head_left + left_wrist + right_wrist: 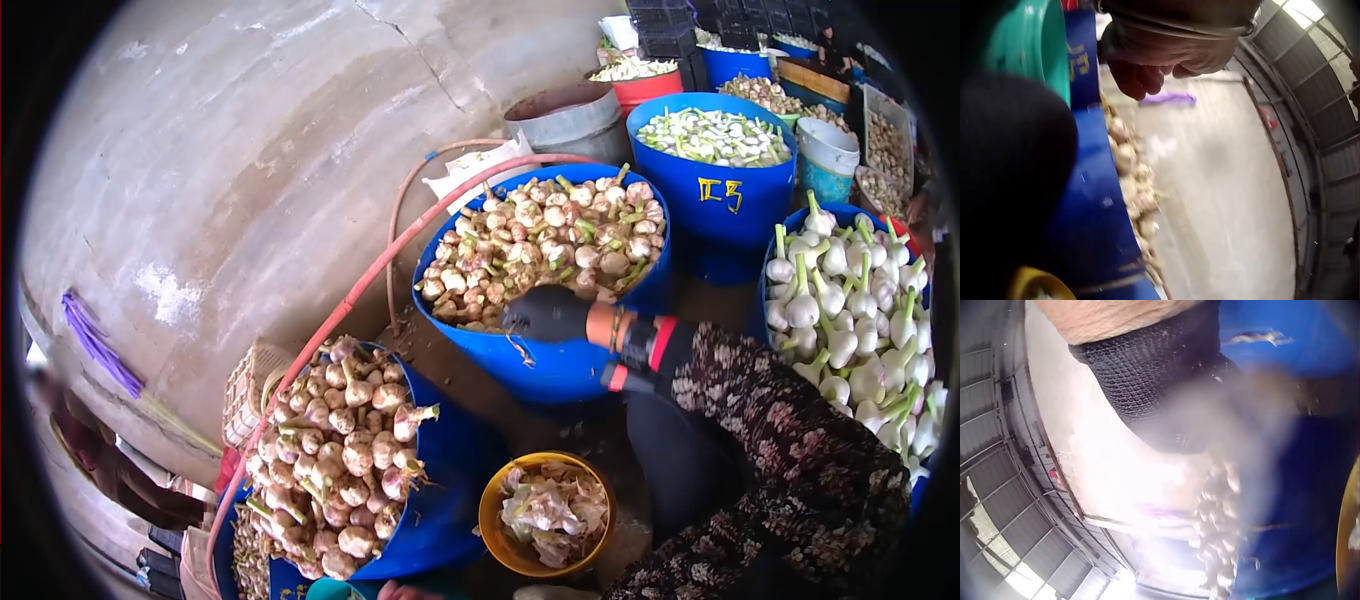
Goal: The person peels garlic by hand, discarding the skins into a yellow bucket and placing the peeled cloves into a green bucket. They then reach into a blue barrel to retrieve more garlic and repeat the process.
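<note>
My right hand (548, 315), in a black knit glove (1154, 381), is at the near rim of the middle blue tub (560, 365), which is full of garlic bulbs (560, 225) with short stems. Its fingers are hidden in the head view and blurred in the right wrist view, so I cannot tell whether they hold anything. Only a bit of my bare left hand (405, 592) shows at the bottom edge of the head view. In the left wrist view its fingers (1138, 81) hang loosely curled with nothing visible in them, near a teal container (1054, 44).
Left of centre, another blue tub (440, 500) is heaped with unpeeled garlic. A yellow bucket (490, 530) of papery skins stands by my knee. Clean white garlic (845, 310) fills a tub at right. A red hose (350, 290) runs along the tubs by the wall.
</note>
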